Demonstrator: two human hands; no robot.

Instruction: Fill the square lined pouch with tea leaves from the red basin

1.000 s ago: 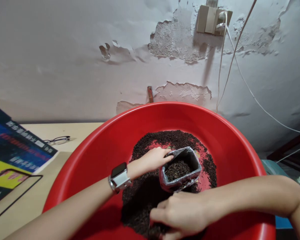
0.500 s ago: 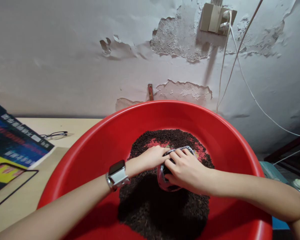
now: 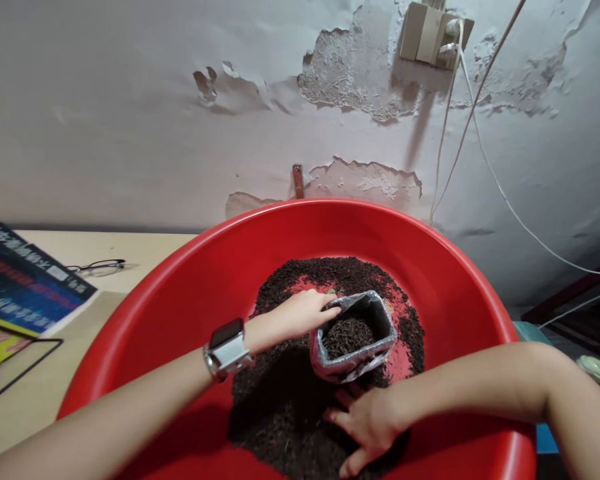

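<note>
A box-shaped, foil-lined plastic bag [image 3: 353, 370] stands with its mouth upward inside the red tub [image 3: 180, 280]. Dark loose bits that look like tea leaves partly fill it. More of these dark tea-like leaves [image 3: 275, 427] lie heaped over the tub's bottom, around the bag. At the bag's left rim, my left hand [image 3: 303, 313] pinches the edge between thumb and fingers; a watch is on that wrist. Just in front of the bag, my right hand [image 3: 367, 417] reaches down into the heap with fingers spread, and its fingertips are partly hidden among the leaves.
A pale table [image 3: 145, 247] on the left bears glasses [image 3: 100, 265] and a printed blue-and-yellow sheet [image 3: 30, 280]. Behind the tub rises a peeling wall [image 3: 130, 133] with a socket [image 3: 430, 37] and hanging white cables [image 3: 500, 187].
My right hand has come out of the bag's mouth and moved down toward me into the loose leaves, spreading its fingers. My left hand still holds the rim.
</note>
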